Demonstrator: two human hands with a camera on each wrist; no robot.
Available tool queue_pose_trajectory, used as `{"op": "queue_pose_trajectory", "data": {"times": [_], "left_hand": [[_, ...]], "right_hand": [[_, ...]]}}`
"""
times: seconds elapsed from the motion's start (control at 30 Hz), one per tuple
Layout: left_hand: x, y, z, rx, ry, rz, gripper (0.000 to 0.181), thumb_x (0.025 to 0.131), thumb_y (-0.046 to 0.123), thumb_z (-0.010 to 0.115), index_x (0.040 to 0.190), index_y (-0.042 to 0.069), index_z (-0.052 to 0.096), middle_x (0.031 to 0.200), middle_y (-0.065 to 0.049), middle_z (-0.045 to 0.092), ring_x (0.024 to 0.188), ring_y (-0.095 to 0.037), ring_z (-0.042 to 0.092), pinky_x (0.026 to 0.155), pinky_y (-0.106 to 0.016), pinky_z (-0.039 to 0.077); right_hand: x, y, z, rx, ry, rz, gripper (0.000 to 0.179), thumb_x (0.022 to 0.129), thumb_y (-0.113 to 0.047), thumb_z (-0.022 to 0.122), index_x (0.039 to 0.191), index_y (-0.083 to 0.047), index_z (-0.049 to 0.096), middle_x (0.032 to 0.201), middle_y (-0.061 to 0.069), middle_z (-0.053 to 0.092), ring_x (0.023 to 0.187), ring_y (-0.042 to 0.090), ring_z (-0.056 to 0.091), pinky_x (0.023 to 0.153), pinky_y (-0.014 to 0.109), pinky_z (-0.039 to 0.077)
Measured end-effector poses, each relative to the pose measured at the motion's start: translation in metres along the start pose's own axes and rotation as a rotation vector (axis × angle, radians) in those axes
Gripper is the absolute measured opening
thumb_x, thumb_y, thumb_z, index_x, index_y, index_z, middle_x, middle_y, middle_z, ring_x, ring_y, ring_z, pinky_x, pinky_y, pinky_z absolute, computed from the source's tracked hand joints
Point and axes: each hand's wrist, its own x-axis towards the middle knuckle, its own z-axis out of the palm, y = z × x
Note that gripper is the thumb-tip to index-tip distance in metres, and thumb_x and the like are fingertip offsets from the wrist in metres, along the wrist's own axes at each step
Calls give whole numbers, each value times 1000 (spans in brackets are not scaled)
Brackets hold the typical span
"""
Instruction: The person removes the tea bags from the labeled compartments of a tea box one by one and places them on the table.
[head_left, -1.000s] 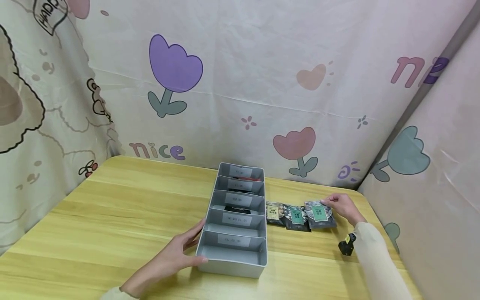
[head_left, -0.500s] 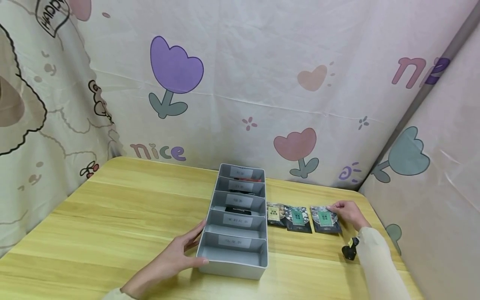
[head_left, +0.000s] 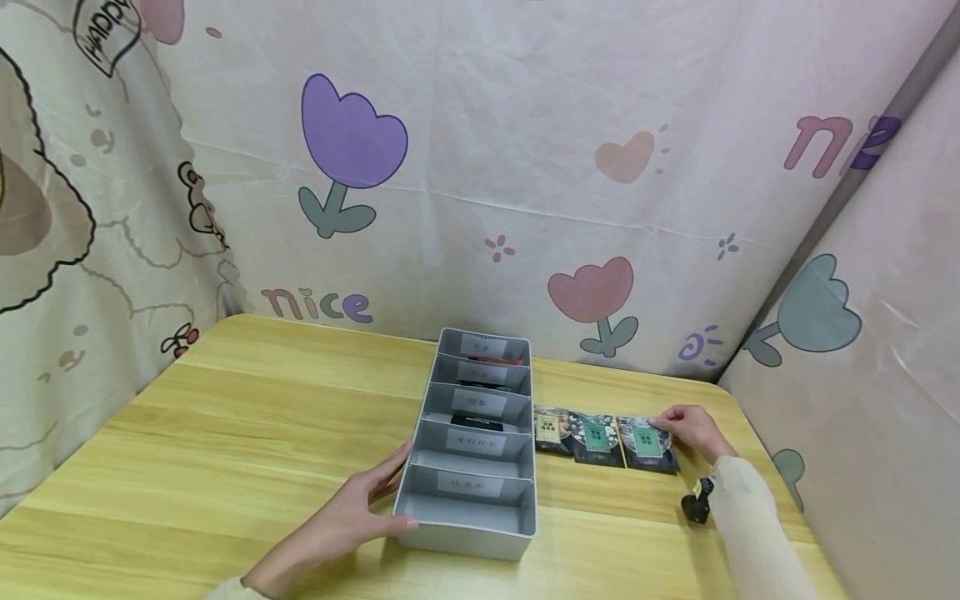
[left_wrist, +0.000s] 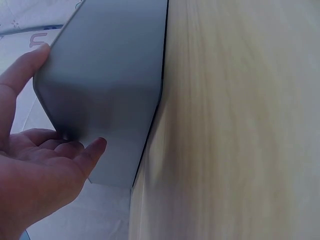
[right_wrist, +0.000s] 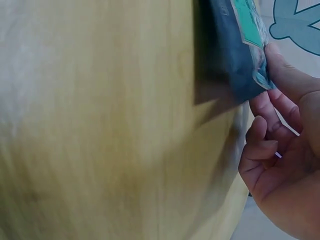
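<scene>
A grey divided storage box (head_left: 465, 542) stands lengthwise on the table. My left hand (head_left: 348, 512) rests at its near left corner, thumb on the front rim and fingers along the left wall; the left wrist view shows those fingers loosely bent against the box (left_wrist: 105, 95). To the right of the box, my right hand (head_left: 693, 429) pinches the upper right corner of a dark tea sachet (head_left: 647, 442) with a green label. The right wrist view shows the sachet (right_wrist: 232, 55) between thumb and fingers, its lower edge apart from the table.
Beside the box lie a green-labelled sachet (head_left: 597, 437) and a yellow-labelled sachet (head_left: 550, 429). Inside the box are a black packet (head_left: 477, 422), a dark one behind it and a red one (head_left: 498, 360) farthest back. Patterned curtains (head_left: 465, 167) enclose the table.
The pinched sachet has moved right and a little nearer, away from the middle sachet, then slightly back left. My left hand and the box have stayed in place.
</scene>
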Motion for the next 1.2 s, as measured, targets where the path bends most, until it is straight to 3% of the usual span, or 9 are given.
{"op": "queue_pose_trajectory", "data": {"times": [0.2, 0.47, 0.7, 0.93, 1.2], "left_hand": [[1, 0, 0, -10, -2, 8, 89, 86, 14, 73, 153, 1, 16, 155, -27, 12, 132, -50, 32, 107, -34, 36], [0, -1, 1, -17, 3, 8, 89, 86, 14, 73, 153, 1, 16, 155, -27, 12, 131, -51, 33, 107, -44, 33], [1, -1, 1, -18, -2, 6, 89, 86, 14, 73, 153, 2, 16, 155, -26, 11, 132, -50, 32, 107, -46, 31], [1, -1, 0, -20, 1, 2, 89, 86, 15, 73, 154, 4, 16, 156, -25, 12, 131, -50, 33, 106, -50, 30], [0, 0, 1, -32, 2, -3, 89, 86, 15, 73, 154, 4, 16, 156, -25, 11, 131, -51, 33, 106, -53, 29]], "right_hand": [[-1, 1, 1, -13, 1, 9, 27, 90, -24, 69, 89, 3, 67, 80, 6, 60, 72, 20, 47, 61, 29, 40], [1, 2, 2, -20, 13, 20, 31, 90, -23, 69, 99, 6, 64, 92, 15, 63, 81, 25, 52, 66, 31, 45], [1, 3, 1, -46, 26, 18, 36, 95, -24, 62, 106, 11, 62, 102, 24, 63, 88, 30, 55, 76, 41, 49], [0, -5, -4, -86, 57, -24, 35, 97, -20, 56, 105, 13, 63, 96, 22, 64, 84, 30, 56, 72, 41, 49], [-2, -30, 3, -57, 75, -82, 34, 98, -17, 53, 115, 12, 61, 111, 29, 62, 98, 38, 59, 81, 50, 52]]}}
